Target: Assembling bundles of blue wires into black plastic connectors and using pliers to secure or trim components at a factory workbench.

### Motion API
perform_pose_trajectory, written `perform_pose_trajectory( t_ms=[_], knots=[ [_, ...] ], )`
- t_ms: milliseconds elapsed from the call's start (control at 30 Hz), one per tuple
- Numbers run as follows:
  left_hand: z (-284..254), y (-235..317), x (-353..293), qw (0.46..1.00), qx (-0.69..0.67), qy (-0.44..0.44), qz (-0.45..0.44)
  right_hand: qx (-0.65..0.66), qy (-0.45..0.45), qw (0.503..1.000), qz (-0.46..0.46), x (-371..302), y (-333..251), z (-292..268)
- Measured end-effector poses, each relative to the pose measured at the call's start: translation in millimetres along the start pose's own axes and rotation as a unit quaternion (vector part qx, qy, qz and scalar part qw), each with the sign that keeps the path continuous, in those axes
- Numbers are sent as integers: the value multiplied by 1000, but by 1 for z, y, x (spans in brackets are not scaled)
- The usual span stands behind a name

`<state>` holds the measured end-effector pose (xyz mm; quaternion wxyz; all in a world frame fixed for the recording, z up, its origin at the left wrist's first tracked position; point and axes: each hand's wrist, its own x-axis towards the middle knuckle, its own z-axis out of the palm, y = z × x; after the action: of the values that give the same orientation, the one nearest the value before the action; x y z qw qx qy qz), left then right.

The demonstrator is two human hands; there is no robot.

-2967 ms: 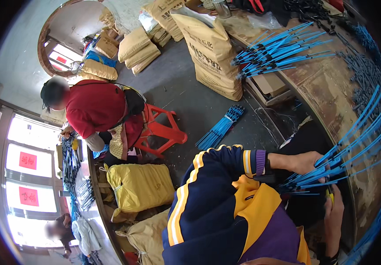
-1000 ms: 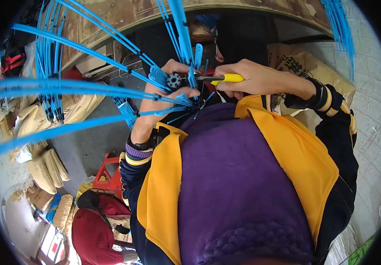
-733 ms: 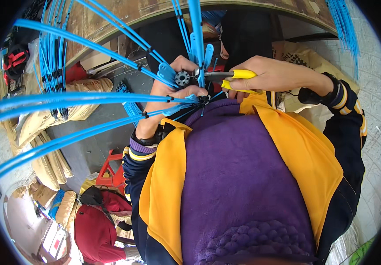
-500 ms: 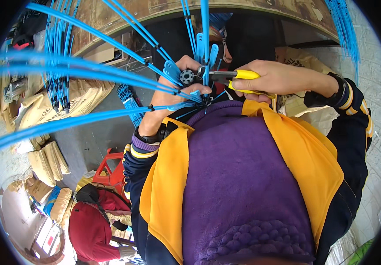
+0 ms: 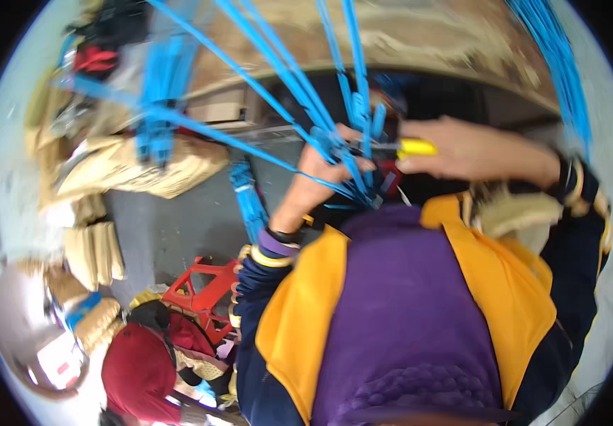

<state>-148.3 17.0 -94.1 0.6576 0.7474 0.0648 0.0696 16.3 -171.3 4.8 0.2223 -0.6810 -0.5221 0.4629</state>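
Note:
A spray of thin blue rods [image 5: 267,50] fans up and left from one point in front of my chest. My left hand [image 5: 313,177] is closed around the base where the rods meet; a black hub there is blurred and mostly covered. Yellow-handled pliers [image 5: 418,147] are in my right hand [image 5: 463,150], which is closed on the grips. Their metal jaws point left, up against the rods beside my left fingers. Flat blue tabs [image 5: 379,117] stand at the lower ends of some rods. Motion blur hides whether the jaws grip a rod.
A wooden tabletop [image 5: 448,42] curves across the far side. Bundles of blue rods hang at its left [image 5: 157,99] and right [image 5: 559,71]. Brown sacks [image 5: 143,167] lie on the grey floor. At lower left are a red stool [image 5: 203,287] and a person in a dark red top [image 5: 136,369].
My view has swung, so the surroundings appear shifted to the right. The blue rods have turned upward with my left hand. The pliers remain at the rods, their handles now mostly hidden by my right hand.

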Motion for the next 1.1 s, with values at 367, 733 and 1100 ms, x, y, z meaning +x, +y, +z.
perform_pose_trajectory(
  t_ms=[367, 733, 1100],
  knots=[
    [-213, 43, 93, 877, 407, 254, -27, 265, 128, 952, 86, 9, 37, -13],
    [-234, -43, 176, 558, 696, 406, 197, 320, 166, 924, 128, -9, 74, -9],
    [16, 21, 69, 701, 474, 118, 520, 227, 319, 917, 73, -7, 93, -26]
  ],
)
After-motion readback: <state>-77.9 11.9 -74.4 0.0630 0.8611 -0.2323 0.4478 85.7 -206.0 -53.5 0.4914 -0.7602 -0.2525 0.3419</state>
